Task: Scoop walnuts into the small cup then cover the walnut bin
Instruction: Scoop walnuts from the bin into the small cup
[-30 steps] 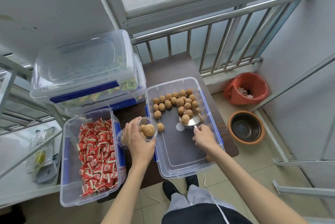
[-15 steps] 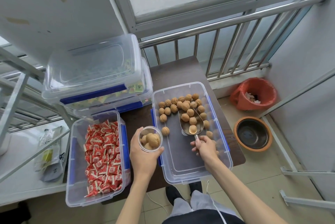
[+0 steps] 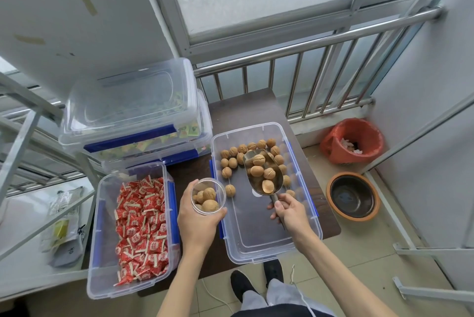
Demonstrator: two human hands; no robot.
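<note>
The clear walnut bin stands open on the dark table, with loose walnuts gathered at its far end. My right hand grips the handle of a metal scoop, which is lifted over the bin and carries several walnuts. My left hand holds the small clear cup upright by the bin's left wall; a few walnuts lie in it. A clear lid rests on top of the stacked bins at the back left.
An open bin of red-wrapped candies lies to the left of my left hand. Two stacked bins stand behind it. A metal railing runs behind the table. On the floor to the right are a red bucket and a brown bowl.
The scoop has dug through the walnut pile and come up with more walnuts in it. The cup has turned from tilted to upright and moved slightly nearer to me.
</note>
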